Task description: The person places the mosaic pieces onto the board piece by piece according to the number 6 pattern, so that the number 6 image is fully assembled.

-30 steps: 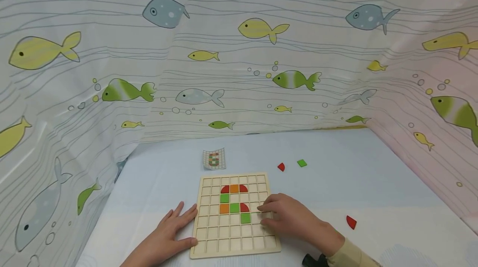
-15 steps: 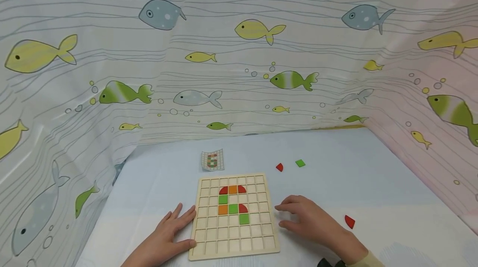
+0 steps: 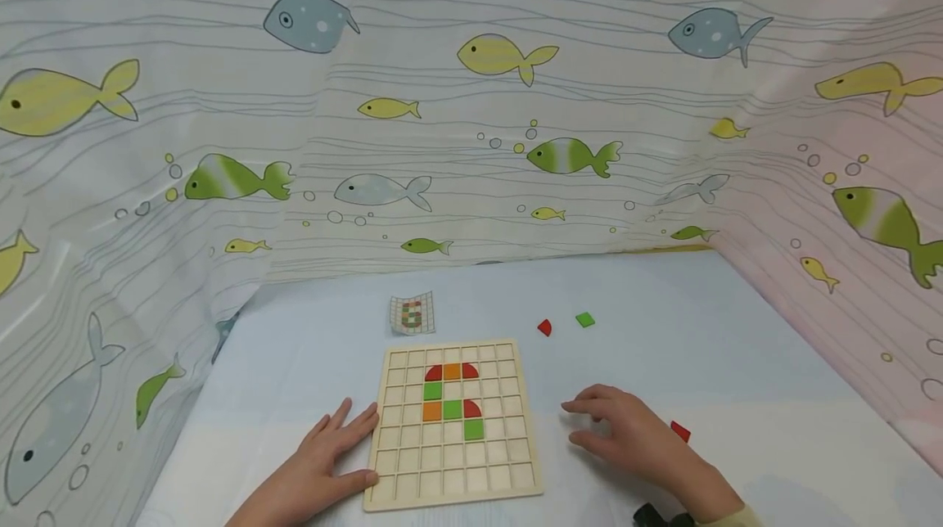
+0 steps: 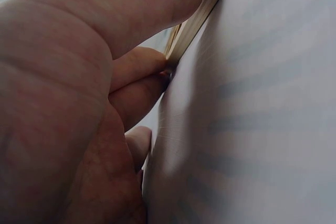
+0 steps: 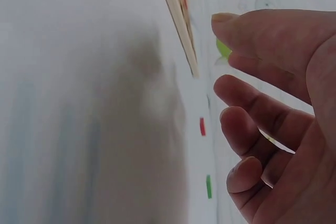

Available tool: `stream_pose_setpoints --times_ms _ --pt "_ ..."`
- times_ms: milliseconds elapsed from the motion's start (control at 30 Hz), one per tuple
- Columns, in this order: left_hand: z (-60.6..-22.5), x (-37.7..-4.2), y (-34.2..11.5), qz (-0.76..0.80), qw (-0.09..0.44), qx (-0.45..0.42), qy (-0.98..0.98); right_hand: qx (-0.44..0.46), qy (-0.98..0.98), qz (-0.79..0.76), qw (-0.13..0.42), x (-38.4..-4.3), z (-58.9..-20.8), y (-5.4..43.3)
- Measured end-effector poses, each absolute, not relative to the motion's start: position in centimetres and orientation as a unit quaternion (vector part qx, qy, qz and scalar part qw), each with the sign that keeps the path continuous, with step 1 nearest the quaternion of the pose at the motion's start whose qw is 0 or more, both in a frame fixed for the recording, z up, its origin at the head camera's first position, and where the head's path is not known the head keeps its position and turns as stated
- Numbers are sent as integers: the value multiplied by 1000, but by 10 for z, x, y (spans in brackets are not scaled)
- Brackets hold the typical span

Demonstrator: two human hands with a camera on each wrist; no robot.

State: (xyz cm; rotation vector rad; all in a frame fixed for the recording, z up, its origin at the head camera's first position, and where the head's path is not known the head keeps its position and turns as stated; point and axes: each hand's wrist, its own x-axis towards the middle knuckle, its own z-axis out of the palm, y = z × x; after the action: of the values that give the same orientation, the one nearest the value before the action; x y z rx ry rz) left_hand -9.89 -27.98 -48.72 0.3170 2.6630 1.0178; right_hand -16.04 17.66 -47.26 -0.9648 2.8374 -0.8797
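Observation:
A square wooden grid board (image 3: 453, 478) lies on the table with several red, orange and green tiles set in its upper cells. My left hand (image 3: 324, 453) rests at the board's left side, thumb and fingertips touching its edge; the left wrist view shows the wooden edge (image 4: 191, 30) against them. To the right of the board, my right hand (image 3: 626, 433) is held over the table with loosely bent fingers and nothing between them. A red quarter-round tile (image 3: 680, 431) lies just beyond that hand, partly covered by it.
Behind the board stands a small pattern card (image 3: 412, 314) with a coloured grid. A red quarter-round tile (image 3: 544, 328) and a green square tile (image 3: 585, 319) lie to the back right. A fish-printed curtain (image 3: 471, 142) encloses the table's back and sides.
My right hand has withdrawn from the board's right edge, moving right until it overlaps the loose red tile. The left hand stays at the board's edge. The head view has shifted slightly.

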Motion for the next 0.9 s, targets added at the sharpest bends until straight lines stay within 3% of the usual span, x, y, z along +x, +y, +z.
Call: stream_pose_setpoints --times_ms 467,733,900 --pt "-490 -102 -278 339 105 137 925 -273 918 -287 9 -166 -467 210" --pt "-485 -101 -278 342 125 124 923 -228 934 -275 -18 -172 -465 243" --pt "-486 -100 -280 339 121 129 924 -205 939 -278 -2 -173 -463 264"
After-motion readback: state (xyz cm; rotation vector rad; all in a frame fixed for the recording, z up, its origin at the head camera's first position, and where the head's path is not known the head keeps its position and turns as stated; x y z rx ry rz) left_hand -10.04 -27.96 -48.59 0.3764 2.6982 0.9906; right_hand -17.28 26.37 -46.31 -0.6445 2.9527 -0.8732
